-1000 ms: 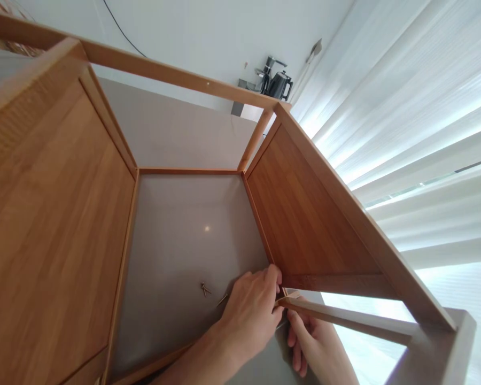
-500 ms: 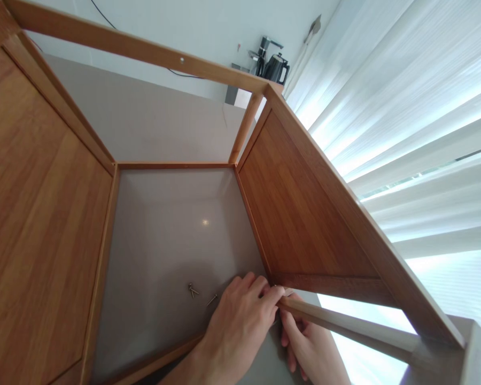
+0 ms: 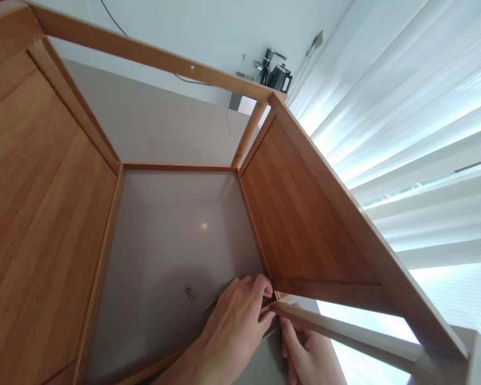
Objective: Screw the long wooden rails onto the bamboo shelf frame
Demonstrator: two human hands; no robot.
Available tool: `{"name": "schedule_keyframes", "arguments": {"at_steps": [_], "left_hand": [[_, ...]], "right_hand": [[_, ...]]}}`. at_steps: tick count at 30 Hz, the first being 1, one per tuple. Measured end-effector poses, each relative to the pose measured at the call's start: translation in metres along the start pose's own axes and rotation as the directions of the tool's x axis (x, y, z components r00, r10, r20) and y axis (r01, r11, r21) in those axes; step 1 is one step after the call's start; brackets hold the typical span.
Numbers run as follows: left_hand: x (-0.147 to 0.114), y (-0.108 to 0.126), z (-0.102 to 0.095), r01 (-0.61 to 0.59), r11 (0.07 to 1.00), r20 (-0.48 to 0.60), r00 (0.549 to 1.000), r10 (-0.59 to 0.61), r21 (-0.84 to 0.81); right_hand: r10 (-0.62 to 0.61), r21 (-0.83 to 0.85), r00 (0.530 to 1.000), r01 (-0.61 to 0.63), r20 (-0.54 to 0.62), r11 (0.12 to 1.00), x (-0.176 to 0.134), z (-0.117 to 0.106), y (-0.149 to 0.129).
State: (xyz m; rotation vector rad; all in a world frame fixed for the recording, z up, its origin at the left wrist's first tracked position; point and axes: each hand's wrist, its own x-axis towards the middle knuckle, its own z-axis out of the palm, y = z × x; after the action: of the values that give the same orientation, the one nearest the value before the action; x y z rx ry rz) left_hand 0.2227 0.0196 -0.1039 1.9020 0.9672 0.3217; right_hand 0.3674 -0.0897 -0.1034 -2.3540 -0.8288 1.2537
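**Left hand (image 3: 234,326) is drawing its forefinger back, baring a corner (image 3: 276,303) of the wooden frame (image 3: 320,158)**

Its thumb and forefinger are standing slightly apart at this corner; whether they are gripping anything, one cannot tell. The right hand (image 3: 312,350) is bunching its fingers narrowly beneath the post (image 3: 347,330), which is partly hiding them; anything pinched there is not showing. Around the hands, the frame is standing on the grey surface (image 3: 164,240), its left panel (image 3: 60,214) and right panel (image 3: 304,219) rising on either side. Should either hand be pressing unevenly, the corner could be slipping out of line; a brushing wrist could be scattering the lone screw (image 3: 210,305) beside the left hand and the screw cluster (image 3: 191,293) near it. Beyond, a kettle (image 3: 279,78) is standing before the pale wall (image 3: 216,32), and white curtains (image 3: 409,149) are glowing with daylight.
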Motion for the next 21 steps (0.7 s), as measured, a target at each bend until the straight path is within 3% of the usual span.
{"name": "schedule_keyframes", "arguments": {"at_steps": [14, 21], "left_hand": [[0.0003, 0.0019, -0.0023, -0.053, 0.998, 0.004, 0.999, 0.053, 0.020], [-0.0012, 0.0036, -0.0013, -0.221, 0.957, -0.005, 0.974, 0.226, 0.188]], "right_hand": [[0.007, -0.016, 0.996, -0.009, -0.085, 1.000, -0.0062, 0.0034, -0.0068], [0.014, -0.002, 0.995, -0.014, -0.100, 1.000, -0.0065, 0.0037, -0.0066]]}}
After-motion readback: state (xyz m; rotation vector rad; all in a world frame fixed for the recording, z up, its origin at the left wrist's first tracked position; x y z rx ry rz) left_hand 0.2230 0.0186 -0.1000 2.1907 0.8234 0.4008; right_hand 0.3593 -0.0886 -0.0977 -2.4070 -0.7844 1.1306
